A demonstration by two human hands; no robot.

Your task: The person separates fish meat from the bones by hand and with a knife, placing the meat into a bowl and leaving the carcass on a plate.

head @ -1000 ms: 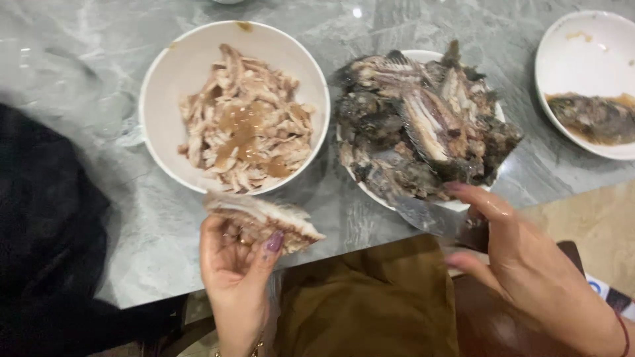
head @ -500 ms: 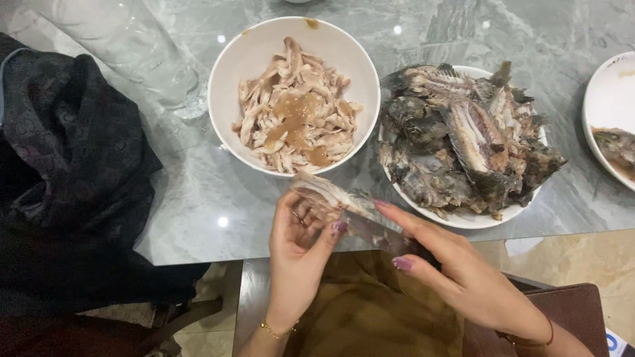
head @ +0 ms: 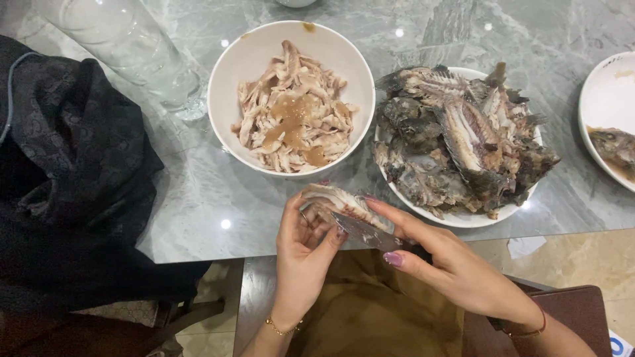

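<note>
My left hand [head: 301,254] holds a piece of cooked fish [head: 340,201] at the table's near edge, palm up. My right hand [head: 456,268] grips a dark knife [head: 364,231] whose blade lies against the underside of that fish piece. Just beyond them stands a white bowl [head: 228,79] of shredded pale fish meat with brown sauce. To its right a white plate [head: 463,217] is heaped with dark fish skins, bones and carcasses [head: 463,139].
A grey marble table [head: 198,192] carries everything. A clear glass [head: 126,46] stands at the far left. Dark cloth [head: 66,178] drapes over the table's left edge. Another white plate [head: 605,99] with fish scraps sits at the right edge. Brown fabric [head: 370,317] covers my lap.
My right hand came from beside the plate over to the fish piece, bringing the knife against it. The view shifted left, so bowl and plate now sit further right.
</note>
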